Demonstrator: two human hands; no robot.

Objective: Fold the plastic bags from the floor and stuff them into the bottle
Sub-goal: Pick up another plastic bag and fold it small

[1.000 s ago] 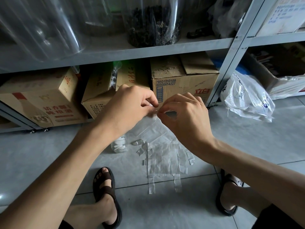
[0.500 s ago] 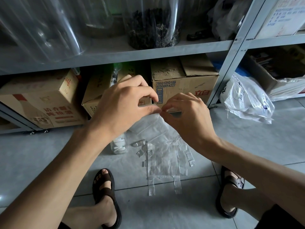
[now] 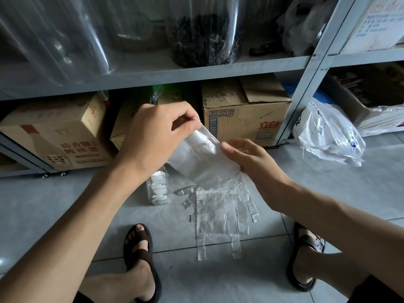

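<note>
the left grip (image 3: 157,136), a bare hand, pinches the top corner of a clear plastic bag (image 3: 201,158) between thumb and curled fingers. the right grip (image 3: 255,165) holds the bag's lower right edge, with the thumb lying on top of the film and the fingers behind it. the bag hangs stretched and slanted between the two hands, above the floor (image 3: 65,204) and clear of it.

under the held bag a flat pile of bags (image 3: 220,213) lies on the tiles, handle strips pointing toward the person. just left of the pile a clear bottle (image 3: 158,189) stands upright with white folded pieces inside; its top is hidden behind the left wrist and the held bag. a few small folded scraps (image 3: 185,193) lie between the bottle and the pile.

the person's feet in brown sandals (image 3: 140,248) rest on either side of the pile. behind stands a grey metal shelf (image 3: 153,73) with cardboard boxes (image 3: 244,119) under it, and a crumpled white bag (image 3: 328,136) sits on the floor to the right.
</note>
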